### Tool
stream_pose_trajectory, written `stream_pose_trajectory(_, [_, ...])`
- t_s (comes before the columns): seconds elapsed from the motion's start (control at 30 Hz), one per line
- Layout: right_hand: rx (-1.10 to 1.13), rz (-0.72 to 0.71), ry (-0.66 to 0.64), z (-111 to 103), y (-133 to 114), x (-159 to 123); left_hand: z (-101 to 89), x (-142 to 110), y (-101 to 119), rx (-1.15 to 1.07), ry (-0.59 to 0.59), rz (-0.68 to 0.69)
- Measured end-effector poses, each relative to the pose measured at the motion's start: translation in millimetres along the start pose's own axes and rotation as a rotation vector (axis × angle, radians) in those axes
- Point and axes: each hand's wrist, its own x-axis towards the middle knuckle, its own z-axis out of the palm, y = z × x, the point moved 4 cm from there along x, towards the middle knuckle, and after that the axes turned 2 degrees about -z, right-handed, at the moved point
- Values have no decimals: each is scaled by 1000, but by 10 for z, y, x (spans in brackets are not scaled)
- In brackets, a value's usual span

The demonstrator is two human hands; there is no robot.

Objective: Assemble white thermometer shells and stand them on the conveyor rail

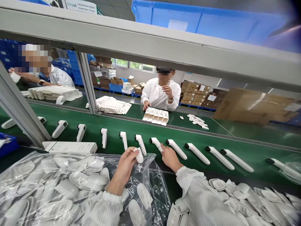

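Note:
My left hand (124,168) is closed around a small white plastic cover (139,156), held between thumb and fingers just above the near edge of the green belt (113,122). On the belt, my right hand (171,158) grips the handle end of a white infrared thermometer (155,142) with a black tip; my fingers hide that end. A similar thermometer (140,143) lies just to its left and another (176,148) to its right. Below my left hand, a clear plastic bag (155,185) holds loose white covers (135,212).
More white covers are heaped at front left (77,185) and front right (256,201). A white box (70,147) lies by the belt. A metal frame post (87,81) and crossbar (150,44) stand ahead. Across the belt, a co-worker (161,94) sits behind open cartons (155,116).

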Motion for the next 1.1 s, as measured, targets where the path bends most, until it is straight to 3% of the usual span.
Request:
stream_pose_trajectory(0.13, [-17, 20, 18, -68, 63, -57, 47, -35, -3, 60, -79, -4])
stream_pose_trajectory(0.23, [63, 15, 100, -239, 10, -173, 73, -59, -11, 94, -113, -8])
stream_pose_trajectory(0.3, [327, -88, 120, -354, -157, -288, 93, -70, -20, 108, -131, -1])
stream_pose_trajectory(0.43, [882, -352, -61, -436, -640, -488, 142, -83, -51, 127, -165, 16])
stream_pose_trajectory(0.53, [1097, -329, -43, -419, -732, -445, 141, -84, -57, 159, -161, 28])
stream_pose_trajectory(0.63, [1216, -190, -32, -337, -542, -265, 93, -78, -34, 230, -135, 26])
stream_pose_trajectory(0.73, [1005, -59, -22, -236, -275, -91, 58, -89, 11, 311, -115, 29])
stream_pose_trajectory(0.83, [521, -73, 50, -162, -149, 13, 122, -145, 65, 376, -163, 44])
stream_pose_trajectory(0.9, [320, -89, 93, -111, -145, 47, 211, -202, 101, 393, -232, 57])
stream_pose_trajectory(1.1, [151, -48, 68, -1, -185, 62, 467, -312, 167, 493, -453, 57])
